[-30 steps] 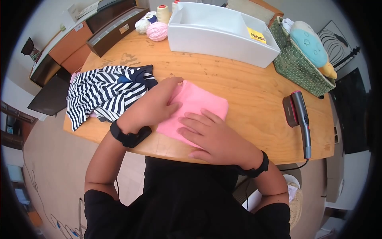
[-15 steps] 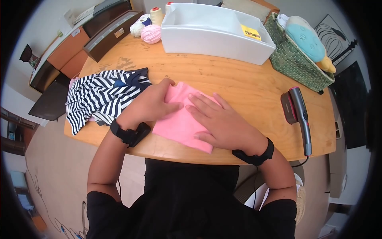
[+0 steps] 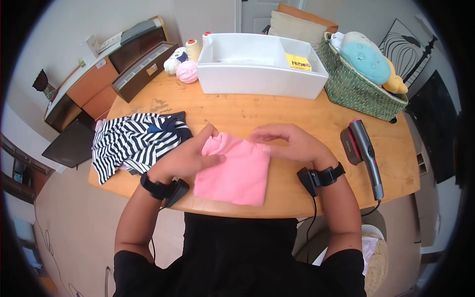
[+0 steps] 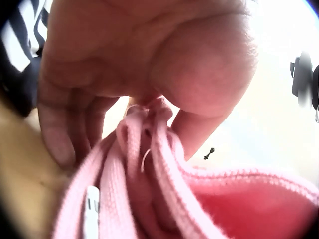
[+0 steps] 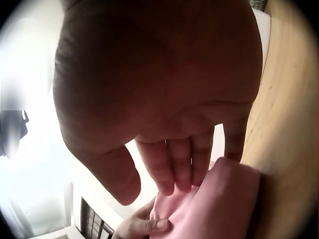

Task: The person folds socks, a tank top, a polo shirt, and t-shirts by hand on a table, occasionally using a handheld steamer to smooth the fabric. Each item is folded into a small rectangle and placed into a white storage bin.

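A pink folded garment (image 3: 232,173) is at the table's front edge, with rumpled folds along its top. My left hand (image 3: 185,156) grips its upper-left edge, the thumb over the front and the fingers behind. Seen from the left wrist, the gathered layers of the pink garment (image 4: 164,184) hang below the hand, a small white tag (image 4: 91,211) among them. My right hand (image 3: 292,141) is at the upper-right corner, fingers extended and thumb apart. In the right wrist view its fingertips (image 5: 167,186) overlap the cloth.
Left of the garment lies a striped shirt (image 3: 133,143) in a heap. Behind stand yarn balls (image 3: 187,72), a white bin (image 3: 262,81) and a green woven basket (image 3: 356,94) with plush toys. A corded brush-like appliance (image 3: 363,153) lies on the table's (image 3: 316,111) right.
My right hand has lifted from flat on the garment to its upper-right corner. The garment has turned squarer to the body and its top edge has bunched. My left hand keeps its grip.
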